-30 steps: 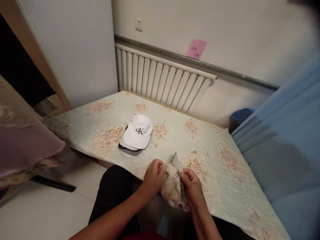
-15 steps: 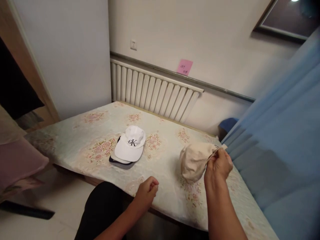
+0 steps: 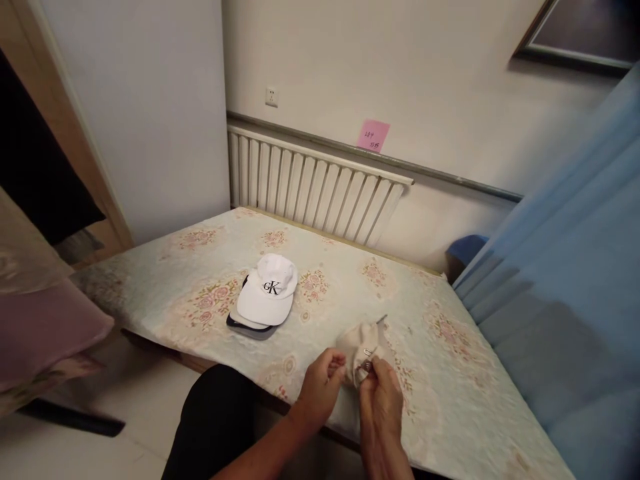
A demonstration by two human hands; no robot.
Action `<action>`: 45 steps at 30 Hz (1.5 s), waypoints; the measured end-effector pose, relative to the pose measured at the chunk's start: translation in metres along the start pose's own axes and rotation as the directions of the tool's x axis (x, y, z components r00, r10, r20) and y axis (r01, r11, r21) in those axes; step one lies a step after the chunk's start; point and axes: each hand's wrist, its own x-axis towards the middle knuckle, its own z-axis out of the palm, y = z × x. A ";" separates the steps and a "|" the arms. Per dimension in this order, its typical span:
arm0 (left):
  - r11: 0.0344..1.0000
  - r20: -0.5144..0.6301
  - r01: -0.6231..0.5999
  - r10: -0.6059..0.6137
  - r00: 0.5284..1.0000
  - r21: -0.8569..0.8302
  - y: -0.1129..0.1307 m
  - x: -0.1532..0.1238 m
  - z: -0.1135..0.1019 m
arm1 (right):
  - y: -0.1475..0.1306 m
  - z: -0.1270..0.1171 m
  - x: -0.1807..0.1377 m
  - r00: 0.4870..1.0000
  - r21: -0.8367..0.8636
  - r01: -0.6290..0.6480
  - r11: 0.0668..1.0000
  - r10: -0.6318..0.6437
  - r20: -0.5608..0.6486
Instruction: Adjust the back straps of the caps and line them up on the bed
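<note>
Right hand (image 3: 385, 399) pinches beige baseball cap (image 3: 369, 335) by its metal buckle (image 3: 367, 365); left hand (image 3: 321, 387) half-curled beside it, can't tell if gripping. Soft crown (image 3: 352, 340): steady it, don't tug.

Passing room lies between stacked caps (image 3: 267, 297) and beige cap (image 3: 356, 339); a curtain (image 3: 560, 280) blocks the right.

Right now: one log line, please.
right hand: holds beige cap | left hand: beside it, contact unclear | white cap: atop other caps
</note>
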 end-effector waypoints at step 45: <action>0.992 -0.061 0.126 -0.127 0.990 -0.021 0.001 -0.016 0.005 | 0.014 0.008 0.010 0.909 -0.135 -0.126 0.983 0.169 0.381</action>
